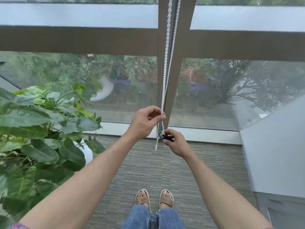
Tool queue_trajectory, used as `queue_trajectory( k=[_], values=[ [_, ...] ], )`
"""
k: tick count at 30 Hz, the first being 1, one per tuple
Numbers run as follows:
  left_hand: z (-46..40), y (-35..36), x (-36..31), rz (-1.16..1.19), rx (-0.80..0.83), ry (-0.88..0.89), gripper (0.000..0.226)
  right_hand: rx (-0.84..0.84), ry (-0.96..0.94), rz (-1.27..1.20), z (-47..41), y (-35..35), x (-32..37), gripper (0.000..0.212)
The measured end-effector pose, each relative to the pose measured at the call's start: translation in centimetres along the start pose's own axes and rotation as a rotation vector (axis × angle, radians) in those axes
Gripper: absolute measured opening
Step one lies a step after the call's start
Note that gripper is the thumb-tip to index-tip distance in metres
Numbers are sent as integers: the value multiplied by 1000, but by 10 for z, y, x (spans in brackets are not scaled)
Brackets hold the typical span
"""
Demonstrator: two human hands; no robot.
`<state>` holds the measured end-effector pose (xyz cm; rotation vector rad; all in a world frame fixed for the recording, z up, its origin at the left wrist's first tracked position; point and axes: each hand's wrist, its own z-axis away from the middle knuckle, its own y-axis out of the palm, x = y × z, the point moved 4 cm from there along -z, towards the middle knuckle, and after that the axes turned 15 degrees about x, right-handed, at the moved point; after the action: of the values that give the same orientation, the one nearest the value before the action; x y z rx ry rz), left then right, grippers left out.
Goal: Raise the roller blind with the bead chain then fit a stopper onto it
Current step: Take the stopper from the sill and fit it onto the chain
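A white bead chain (166,66) hangs as two strands in front of the brown window mullion (178,47), down to a loop near the sill. My left hand (146,122) pinches both strands together between thumb and forefinger. Just below it, my right hand (175,142) grips a small black stopper (167,137) with a metal clip end, pressed against the chain's lower loop. The roller blind itself is out of view above.
A large leafy plant (38,129) in a white pot (87,154) stands at my left. A grey wall (277,146) juts in at the right. My sandalled feet (154,199) stand on grey carpet before the full-height window glass (82,88).
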<state>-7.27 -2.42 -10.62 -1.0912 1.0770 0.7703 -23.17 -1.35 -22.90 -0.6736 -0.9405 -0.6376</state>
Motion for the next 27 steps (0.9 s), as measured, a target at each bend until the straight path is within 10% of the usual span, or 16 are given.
queue_trajectory(
  k=[27],
  values=[
    [-22,49,198,-109,64,109,9,-167,216,-65,-124,94,-242,26]
  ],
)
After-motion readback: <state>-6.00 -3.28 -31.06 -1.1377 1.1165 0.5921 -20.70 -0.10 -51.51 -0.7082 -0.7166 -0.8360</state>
